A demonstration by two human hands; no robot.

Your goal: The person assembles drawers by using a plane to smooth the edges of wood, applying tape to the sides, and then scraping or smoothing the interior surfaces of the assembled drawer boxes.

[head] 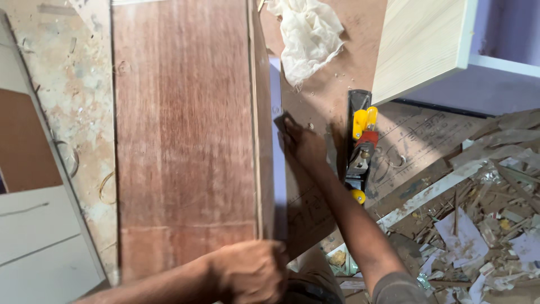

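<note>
A reddish, grainy plywood panel stands on edge across the dusty workbench. Its near corner is gripped by the curled left hand; the right hand is pressed, fingers closed, on a small dark block against its side edge. 1 black-and-yellow hand plane lies just beside.

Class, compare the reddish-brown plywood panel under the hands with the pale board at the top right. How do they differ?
The plywood panel is dark reddish-brown; the pale board is light cream. The plywood panel has both hands on its edge; the pale board is untouched, beyond the hand plane. Both show straight wood grain.
</note>
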